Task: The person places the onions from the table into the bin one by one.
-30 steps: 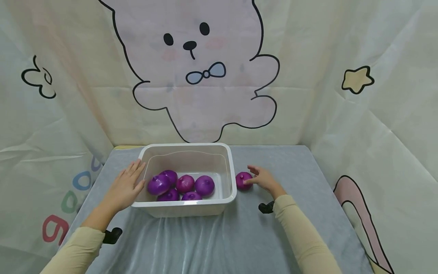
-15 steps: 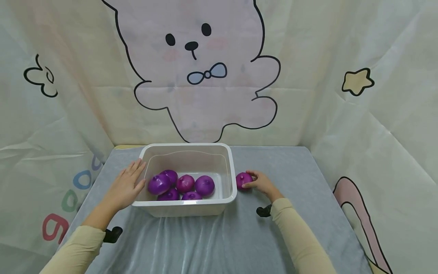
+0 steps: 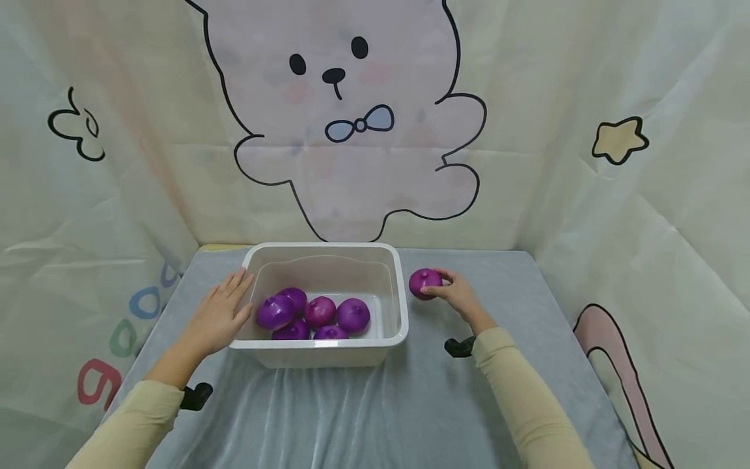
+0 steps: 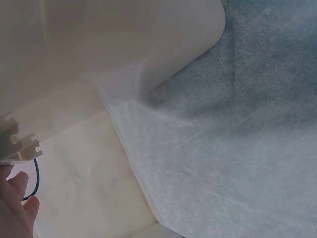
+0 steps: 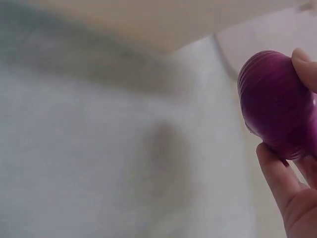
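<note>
My right hand (image 3: 459, 296) grips a purple onion (image 3: 424, 283) between thumb and fingers, just right of the white plastic tub (image 3: 328, 344). In the right wrist view the onion (image 5: 275, 101) is held up off the cloth, its shadow below. Several more purple onions (image 3: 353, 316) lie inside the tub, grouped toward its left and front. My left hand (image 3: 215, 319) rests on the tub's left rim with fingers straight and spread. The left wrist view catches only part of the left hand (image 4: 17, 203) at the rim.
A grey-blue cloth (image 3: 469, 404) covers the table under the tub. Pale curtains with a printed bear (image 3: 351, 169) hang behind, and others close in both sides. A black wrist-camera mount (image 3: 196, 396) sits under each wrist.
My right hand has closed on the onion beside the tub and lifted it up and slightly right. The left hand stays on the rim. The head view shifts slightly.
</note>
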{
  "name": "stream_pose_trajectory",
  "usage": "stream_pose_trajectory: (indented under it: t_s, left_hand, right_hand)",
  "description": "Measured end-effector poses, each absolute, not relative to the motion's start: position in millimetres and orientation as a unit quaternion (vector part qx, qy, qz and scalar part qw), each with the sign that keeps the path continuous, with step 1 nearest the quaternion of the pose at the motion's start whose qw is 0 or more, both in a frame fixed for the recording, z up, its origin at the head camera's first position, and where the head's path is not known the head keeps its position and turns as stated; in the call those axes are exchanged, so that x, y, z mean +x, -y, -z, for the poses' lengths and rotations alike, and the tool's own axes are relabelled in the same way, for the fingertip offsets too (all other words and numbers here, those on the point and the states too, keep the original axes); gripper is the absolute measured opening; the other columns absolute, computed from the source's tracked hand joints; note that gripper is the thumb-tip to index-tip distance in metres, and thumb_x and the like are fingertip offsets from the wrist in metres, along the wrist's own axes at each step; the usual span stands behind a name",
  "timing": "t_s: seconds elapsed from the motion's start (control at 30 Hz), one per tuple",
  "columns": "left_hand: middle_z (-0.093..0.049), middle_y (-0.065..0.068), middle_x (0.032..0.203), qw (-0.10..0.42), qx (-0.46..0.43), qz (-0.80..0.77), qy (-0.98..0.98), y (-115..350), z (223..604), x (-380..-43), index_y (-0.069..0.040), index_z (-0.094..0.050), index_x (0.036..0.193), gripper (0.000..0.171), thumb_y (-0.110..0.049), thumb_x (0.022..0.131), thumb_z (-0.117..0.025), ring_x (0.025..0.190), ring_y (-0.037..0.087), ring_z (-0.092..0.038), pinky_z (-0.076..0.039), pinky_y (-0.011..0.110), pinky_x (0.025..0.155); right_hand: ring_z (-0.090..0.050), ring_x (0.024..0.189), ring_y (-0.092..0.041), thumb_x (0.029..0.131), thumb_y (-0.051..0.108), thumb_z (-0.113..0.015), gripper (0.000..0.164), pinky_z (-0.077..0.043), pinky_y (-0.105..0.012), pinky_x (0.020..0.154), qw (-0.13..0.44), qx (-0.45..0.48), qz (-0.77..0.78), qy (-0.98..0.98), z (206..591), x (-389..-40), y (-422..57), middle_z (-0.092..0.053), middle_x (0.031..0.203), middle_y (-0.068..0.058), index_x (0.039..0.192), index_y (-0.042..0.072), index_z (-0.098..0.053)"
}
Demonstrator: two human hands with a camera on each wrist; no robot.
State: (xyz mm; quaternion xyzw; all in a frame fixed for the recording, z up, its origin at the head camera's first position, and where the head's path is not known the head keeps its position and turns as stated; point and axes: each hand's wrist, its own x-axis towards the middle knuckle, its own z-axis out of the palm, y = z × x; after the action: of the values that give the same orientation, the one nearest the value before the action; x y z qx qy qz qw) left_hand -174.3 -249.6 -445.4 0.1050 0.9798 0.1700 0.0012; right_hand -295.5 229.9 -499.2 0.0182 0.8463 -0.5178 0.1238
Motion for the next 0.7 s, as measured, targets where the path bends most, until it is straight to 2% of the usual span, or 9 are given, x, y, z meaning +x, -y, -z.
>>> stream_pose_trajectory:
  t_s: [0.13, 0.37, 0.7]
  left_hand:
    - [-0.019, 0.027, 0.163, -0.003, 0.104, -0.177, -0.979, 248, 444, -175, 0.002, -0.027, 0.155, 0.062, -0.024, 0.102, -0.046, 0.149, 0.051, -0.018, -0.015, 0.067, 0.119]
    - [-0.018, 0.027, 0.163, 0.007, 0.103, -0.171, -0.98, 248, 443, -174, 0.003, -0.025, 0.155, 0.063, -0.025, 0.103, -0.045, 0.149, 0.051, -0.017, -0.014, 0.067, 0.119]
    - [-0.016, 0.025, 0.164, 0.009, 0.104, -0.17, -0.98, 248, 443, -173, 0.0, -0.024, 0.156, 0.063, -0.028, 0.104, -0.043, 0.15, 0.049, -0.015, -0.014, 0.066, 0.119]
  right_hand:
    - [-0.046, 0.137, -0.037, 0.083, 0.036, -0.08, 0.079, -0.04, -0.056, 0.111, 0.111, 0.01, 0.524, -0.845, 462, -304, -226, -0.043, 0.154, -0.016, 0.149, 0.009, -0.044]
    - [-0.05, 0.136, -0.032, 0.081, 0.034, -0.082, 0.077, -0.039, -0.057, 0.114, 0.098, -0.033, 0.546, -0.831, 409, -308, -194, -0.049, 0.151, -0.012, 0.147, 0.013, -0.048]
    - [-0.06, 0.122, -0.028, 0.078, 0.022, -0.084, 0.068, -0.049, -0.045, 0.104, 0.149, -0.112, 0.556, -0.81, 393, -309, -117, -0.063, 0.134, -0.011, 0.139, 0.014, -0.057]
